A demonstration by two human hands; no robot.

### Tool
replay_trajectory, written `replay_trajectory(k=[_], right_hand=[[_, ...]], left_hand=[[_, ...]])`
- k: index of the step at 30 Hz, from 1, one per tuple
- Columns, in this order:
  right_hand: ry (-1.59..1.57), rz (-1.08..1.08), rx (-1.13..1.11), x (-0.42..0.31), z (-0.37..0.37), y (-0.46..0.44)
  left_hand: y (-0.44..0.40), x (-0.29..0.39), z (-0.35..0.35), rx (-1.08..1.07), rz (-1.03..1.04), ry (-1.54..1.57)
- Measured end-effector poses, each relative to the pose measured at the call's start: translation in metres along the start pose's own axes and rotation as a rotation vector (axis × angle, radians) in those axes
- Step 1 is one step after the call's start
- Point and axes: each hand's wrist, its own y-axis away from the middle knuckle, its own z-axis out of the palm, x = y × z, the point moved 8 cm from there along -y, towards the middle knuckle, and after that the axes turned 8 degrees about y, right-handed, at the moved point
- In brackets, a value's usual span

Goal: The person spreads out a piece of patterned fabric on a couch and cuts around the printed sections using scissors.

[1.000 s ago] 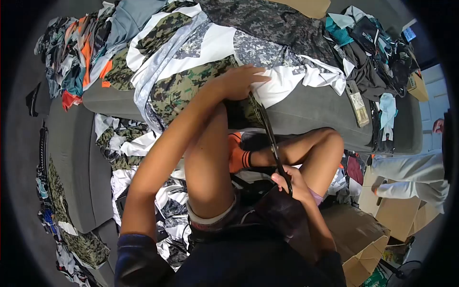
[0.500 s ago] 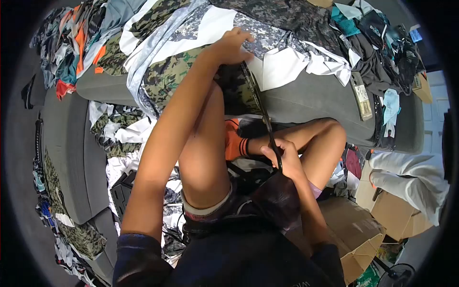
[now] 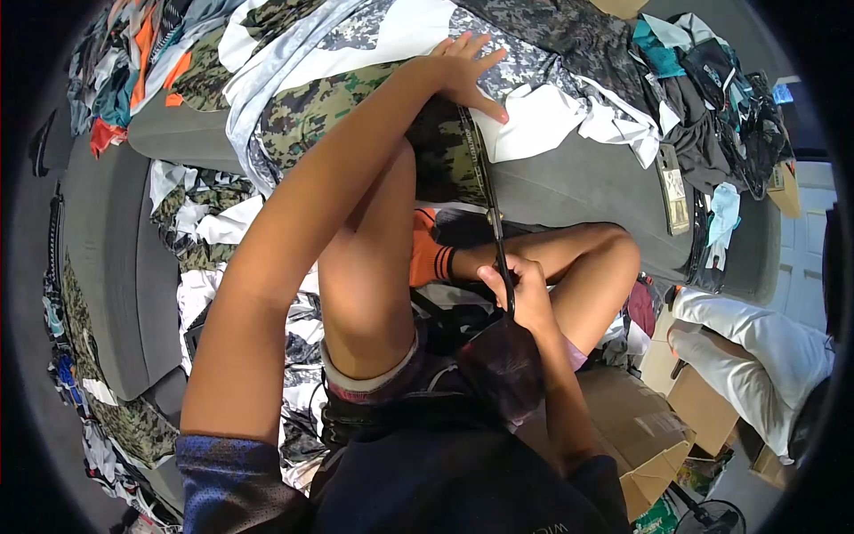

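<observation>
My left hand [image 3: 463, 76] is stretched across the seat with its fingers spread, on or just above the white and camouflage cloth; whether it presses down, I cannot tell. Near its wrist lies the dark edge of a green camouflage piece [image 3: 445, 156]. My right hand [image 3: 523, 298], by my bent knee, is closed around the black handles of long scissors [image 3: 497, 238]. Their blades point away from me, along the edge of the camouflage piece. White cloth [image 3: 532, 125] lies right of the blades. How far the blades are apart is hard to see.
Garments and cloth pieces cover much of the grey sofa [image 3: 569, 191]. A phone-like flat object [image 3: 673, 189] lies at its right. Cardboard boxes [image 3: 636, 427] stand at lower right. Another person in white trousers [image 3: 756, 347] is beside them. A fan [image 3: 712, 516] stands below.
My left hand has opened from a curled shape and spread its fingers, a little farther right. My right hand keeps the scissors. The view has shifted slightly.
</observation>
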Motion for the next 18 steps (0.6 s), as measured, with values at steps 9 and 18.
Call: replay_trajectory(k=[9,18], right_hand=[[-0.030,0.056,0.020,0.0032,0.0052,0.0033],[-0.027,0.071,0.030,0.0038,0.0089,0.0051]], left_hand=[[-0.0053,0.0036,0.0017,0.006,-0.080,-0.071],[-0.0061,0.0022,0.0032,0.022,-0.095,-0.086]])
